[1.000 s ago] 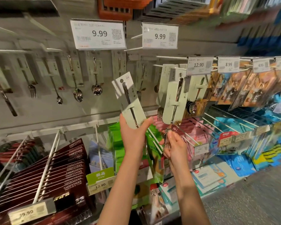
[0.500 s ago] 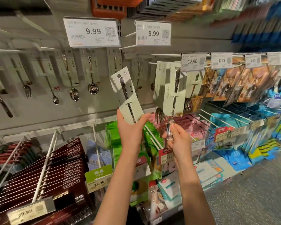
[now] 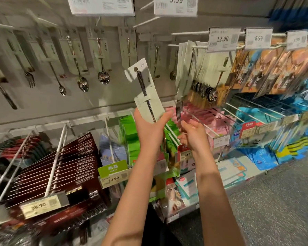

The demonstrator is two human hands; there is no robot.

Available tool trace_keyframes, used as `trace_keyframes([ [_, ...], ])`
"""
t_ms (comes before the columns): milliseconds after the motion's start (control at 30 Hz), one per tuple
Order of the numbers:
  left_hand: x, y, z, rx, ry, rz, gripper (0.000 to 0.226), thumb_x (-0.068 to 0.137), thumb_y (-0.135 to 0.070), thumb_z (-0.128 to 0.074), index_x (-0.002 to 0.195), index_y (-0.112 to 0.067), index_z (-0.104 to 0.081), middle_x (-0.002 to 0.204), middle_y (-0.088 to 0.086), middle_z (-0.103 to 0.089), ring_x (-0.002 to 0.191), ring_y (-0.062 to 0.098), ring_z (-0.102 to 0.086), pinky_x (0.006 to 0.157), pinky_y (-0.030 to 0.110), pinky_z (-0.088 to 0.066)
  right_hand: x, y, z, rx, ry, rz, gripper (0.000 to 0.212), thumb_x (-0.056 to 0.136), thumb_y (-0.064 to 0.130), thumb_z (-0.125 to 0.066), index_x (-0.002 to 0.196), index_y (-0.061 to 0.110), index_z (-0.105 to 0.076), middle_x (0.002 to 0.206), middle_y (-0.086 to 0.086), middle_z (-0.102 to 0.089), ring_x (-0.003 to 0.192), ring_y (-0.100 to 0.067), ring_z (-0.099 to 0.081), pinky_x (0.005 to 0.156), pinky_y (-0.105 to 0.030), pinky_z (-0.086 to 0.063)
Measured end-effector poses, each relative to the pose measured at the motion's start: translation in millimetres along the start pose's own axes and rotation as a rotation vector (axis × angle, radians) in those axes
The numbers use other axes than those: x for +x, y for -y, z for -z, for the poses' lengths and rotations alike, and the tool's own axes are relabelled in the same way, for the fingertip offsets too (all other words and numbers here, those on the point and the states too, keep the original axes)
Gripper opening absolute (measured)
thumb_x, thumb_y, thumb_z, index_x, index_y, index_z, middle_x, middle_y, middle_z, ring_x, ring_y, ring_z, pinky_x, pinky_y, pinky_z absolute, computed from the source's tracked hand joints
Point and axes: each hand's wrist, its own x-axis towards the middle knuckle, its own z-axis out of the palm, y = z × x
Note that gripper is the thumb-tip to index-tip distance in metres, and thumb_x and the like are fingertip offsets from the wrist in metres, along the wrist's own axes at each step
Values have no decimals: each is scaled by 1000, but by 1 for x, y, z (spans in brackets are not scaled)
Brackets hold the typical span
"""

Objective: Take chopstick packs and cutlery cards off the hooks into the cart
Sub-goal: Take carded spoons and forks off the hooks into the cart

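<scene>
My left hand [image 3: 149,128] grips the lower end of a pale green cutlery card [image 3: 146,91] carrying a dark-handled piece, held upright and free of the hooks. My right hand [image 3: 192,135], fingers curled, holds the bottom of a fork [image 3: 179,110] on a pale card [image 3: 184,73]. That card still hangs at the front of a hook with a 12.90 tag [image 3: 222,39]. More cards with spoons [image 3: 212,96] hang behind it. Dark red chopstick packs [image 3: 75,160] fill hooks at the lower left. The cart is out of view.
Single spoons and forks on cards [image 3: 82,68] hang along the grey back wall. Green packs [image 3: 130,135], pink packs [image 3: 219,121] and blue packs [image 3: 267,157] crowd the lower hooks. White hook rods [image 3: 55,160] jut forward. Grey floor [image 3: 274,201] lies at the right.
The view has dropped and closed in on the shelf. Both hands keep their holds. The hanging card's lower end has swung left towards my right hand.
</scene>
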Motion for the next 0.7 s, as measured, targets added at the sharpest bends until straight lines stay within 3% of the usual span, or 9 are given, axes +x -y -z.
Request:
trace_keyframes([
  [133,-1,2,0,-29,-10,-2,69,68,-7,-85,122,-9,-42,99,-1,-66,87,5,-65,85,30,-54,-20,-2,1,-140,290,61,26,101,34,-43,99,14,-59,72,-3,-58,50,-8,-47,41,-17,-34],
  [200,0,4,-1,-55,-20,1,69,67,-8,-87,119,-11,-43,104,3,-66,93,12,-66,86,33,-54,-28,2,0,-105,425,82,29,100,35,-42,97,14,-60,73,-6,-54,57,-12,-49,45,-20,-38],
  [300,0,3,-6,-80,-44,11,55,73,-12,-83,115,-13,-47,111,10,-64,97,21,-64,82,31,-54,-32,6,0,-255,483,230,29,98,29,-49,97,3,-61,79,-21,-52,70,-21,-49,56,-22,-41],
  [400,-5,3,-10,-128,-47,34,30,89,-16,-68,113,-13,-52,104,2,-66,92,16,-63,81,29,-51,-30,2,-2,-307,447,305,22,97,19,-53,78,9,-57,60,-7,-47,52,-18,-43,48,-21,-34],
  [467,-8,3,-11,-150,-24,36,18,95,-16,-59,112,-17,-54,103,-3,-66,95,14,-63,86,33,-50,-27,-1,-2,-249,412,271,23,99,17,-49,78,9,-53,56,-4,-50,40,-11,-41,41,-19,-31],
  [600,-10,-2,-13,-167,65,54,26,97,-12,-54,122,-18,-48,122,1,-59,113,15,-57,103,37,-44,-26,-3,2,-77,276,179,23,102,15,-42,83,12,-53,57,-1,-50,37,-4,-38,36,-14,-27],
  [700,-9,-7,-12,-223,97,26,31,95,-8,-55,122,-20,-46,118,10,-62,112,25,-61,100,37,-50,-25,-4,11,16,127,189,25,103,17,-40,80,14,-49,62,1,-42,45,0,-37,39,-10,-25],
])
